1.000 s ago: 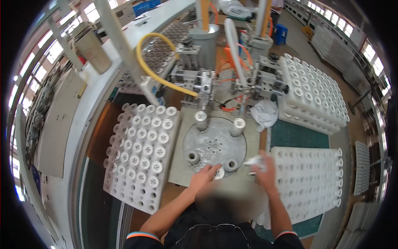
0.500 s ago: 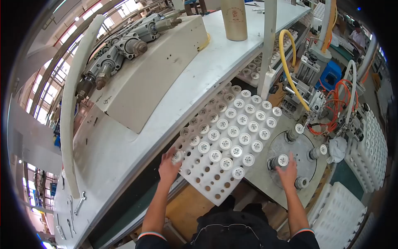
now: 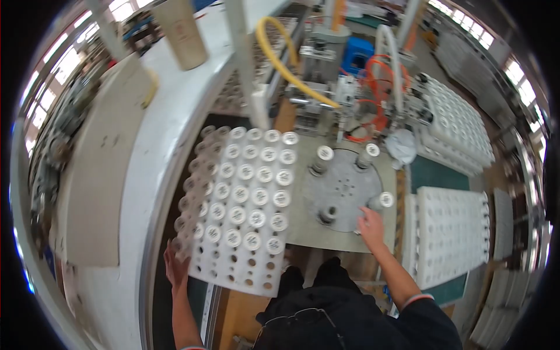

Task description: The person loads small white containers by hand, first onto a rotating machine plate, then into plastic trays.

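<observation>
My left hand (image 3: pixel 177 269) is at the tray's near left corner, fingers and thumb curled around a round white lamp cup (image 3: pixel 182 251). The perforated white tray (image 3: pixel 224 269) bears rows of these cups with silvery patterned faces; its nearest holes are unfilled. Over the near right part of a round grey disc (image 3: pixel 349 201), my right hand (image 3: pixel 372 228) has its fingers stretched out and holds nothing visible. Just above it is a holder with a cup (image 3: pixel 385 200). Two more capped holders (image 3: pixel 324 154) stand at the disc's far side. A bare holder (image 3: pixel 327 214) is at the front left.
Behind the disc stands a metal pneumatic fixture (image 3: pixel 318 87) with a yellow hose (image 3: pixel 286 70) and orange tubes (image 3: pixel 379 87). White trays (image 3: pixel 452 233) are stacked at the right. A long white bench (image 3: pixel 131 216) with a beige container (image 3: pixel 181 35) runs along the left.
The view has swung right. My right hand has left the capped holder at the disc's front left; a bare holder is there now. My left hand stays at the tray's corner.
</observation>
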### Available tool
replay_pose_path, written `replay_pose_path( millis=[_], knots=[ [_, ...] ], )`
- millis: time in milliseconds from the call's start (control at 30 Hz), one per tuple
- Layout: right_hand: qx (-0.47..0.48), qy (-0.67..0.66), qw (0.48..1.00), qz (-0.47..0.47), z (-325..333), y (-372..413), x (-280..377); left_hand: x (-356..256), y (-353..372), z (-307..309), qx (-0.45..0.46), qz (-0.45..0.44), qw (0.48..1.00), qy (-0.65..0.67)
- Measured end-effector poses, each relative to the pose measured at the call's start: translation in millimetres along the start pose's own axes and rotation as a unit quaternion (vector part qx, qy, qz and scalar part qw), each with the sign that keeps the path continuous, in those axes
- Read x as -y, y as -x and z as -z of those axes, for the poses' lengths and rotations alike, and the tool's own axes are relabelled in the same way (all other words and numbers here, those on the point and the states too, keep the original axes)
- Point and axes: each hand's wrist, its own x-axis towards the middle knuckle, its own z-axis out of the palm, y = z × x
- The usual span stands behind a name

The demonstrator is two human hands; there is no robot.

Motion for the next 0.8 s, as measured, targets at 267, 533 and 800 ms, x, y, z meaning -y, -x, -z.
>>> replay_pose_path(
  millis=[267,533,800],
  knots=[
    [0.093,0.129,0.955,0.25,-98,-81,54,-52,18,-8,-0.156,-0.062,0.979,-0.113],
    [0.046,0.014,0.967,0.249,-35,-65,48,-317,51,-104,0.127,-0.209,0.922,0.301],
    [-0.263,0.067,0.95,-0.152,230,48,-212,-511,109,-249,0.266,-0.442,0.852,0.092]
  ],
)
